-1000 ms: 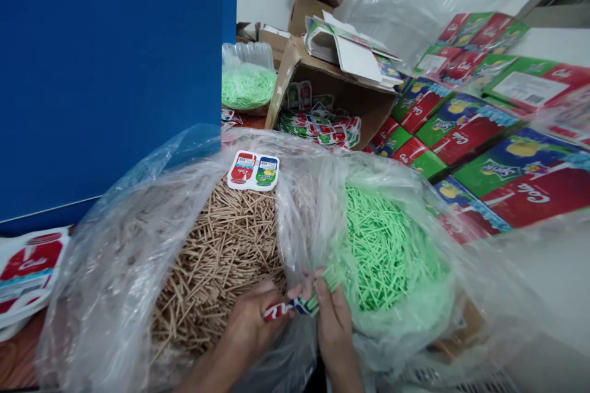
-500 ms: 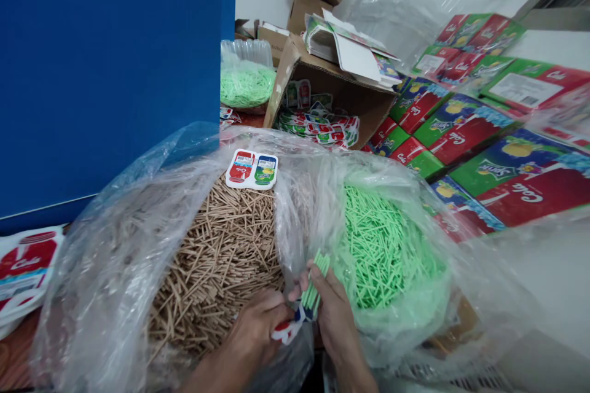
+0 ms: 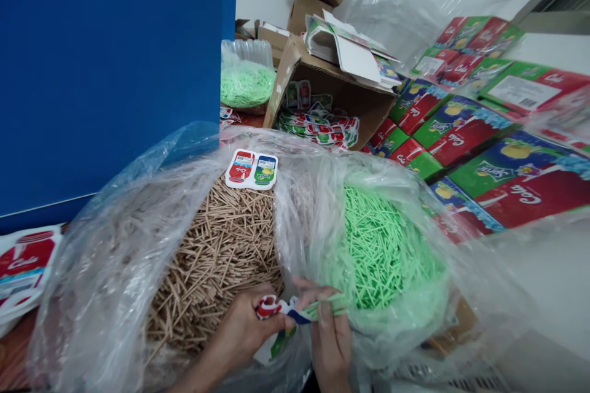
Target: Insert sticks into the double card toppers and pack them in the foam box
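My left hand point(image 3: 246, 325) pinches a red, white and blue printed card pouch point(image 3: 271, 306) between thumb and fingers, low in front of the bags. Close beside it, my right hand point(image 3: 329, 334) is closed on a small bundle of thin green sticks point(image 3: 338, 304), lying almost level. The bundle's left end meets the blue part of the pouch; whether it is inside is hidden by my fingers. Brown sticks point(image 3: 230, 239) fill the clear bag on the left. More green sticks point(image 3: 373, 245) lie in the clear bag on the right.
A flat printed pouch point(image 3: 251, 169) rests at the far edge of the brown sticks. Behind stands a tipped carton point(image 3: 369, 126) holding several pouches. Printed boxes point(image 3: 525, 178) are stacked at right. A blue panel point(image 3: 110, 73) blocks the left; a larger printed piece point(image 3: 27, 270) lies below it.
The green bundle has swung from nearly upright to nearly level, its free end now toward the right. The pouch has turned and risen slightly with my left hand.
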`<control>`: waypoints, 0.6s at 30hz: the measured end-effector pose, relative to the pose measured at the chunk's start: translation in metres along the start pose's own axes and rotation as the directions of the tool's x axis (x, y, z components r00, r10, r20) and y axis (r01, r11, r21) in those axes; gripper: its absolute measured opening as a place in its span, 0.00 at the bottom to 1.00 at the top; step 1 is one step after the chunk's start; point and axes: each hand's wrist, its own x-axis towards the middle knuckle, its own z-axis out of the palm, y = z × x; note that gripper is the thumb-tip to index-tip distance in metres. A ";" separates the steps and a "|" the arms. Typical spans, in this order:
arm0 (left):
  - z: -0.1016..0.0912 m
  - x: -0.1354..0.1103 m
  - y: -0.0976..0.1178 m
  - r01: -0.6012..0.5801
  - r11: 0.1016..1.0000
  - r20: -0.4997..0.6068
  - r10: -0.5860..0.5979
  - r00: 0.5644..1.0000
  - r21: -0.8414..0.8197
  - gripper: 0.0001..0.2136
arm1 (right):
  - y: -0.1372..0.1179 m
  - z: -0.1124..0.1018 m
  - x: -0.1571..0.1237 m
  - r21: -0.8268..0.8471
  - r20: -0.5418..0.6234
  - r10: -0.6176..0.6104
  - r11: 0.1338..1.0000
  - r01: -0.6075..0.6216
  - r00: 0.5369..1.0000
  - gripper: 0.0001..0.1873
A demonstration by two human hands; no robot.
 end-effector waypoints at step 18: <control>-0.025 -0.008 0.008 -0.313 0.938 -0.124 0.332 0.935 0.151 0.08 | -0.017 0.002 -0.012 -0.232 0.150 0.014 0.973 0.022 0.989 0.14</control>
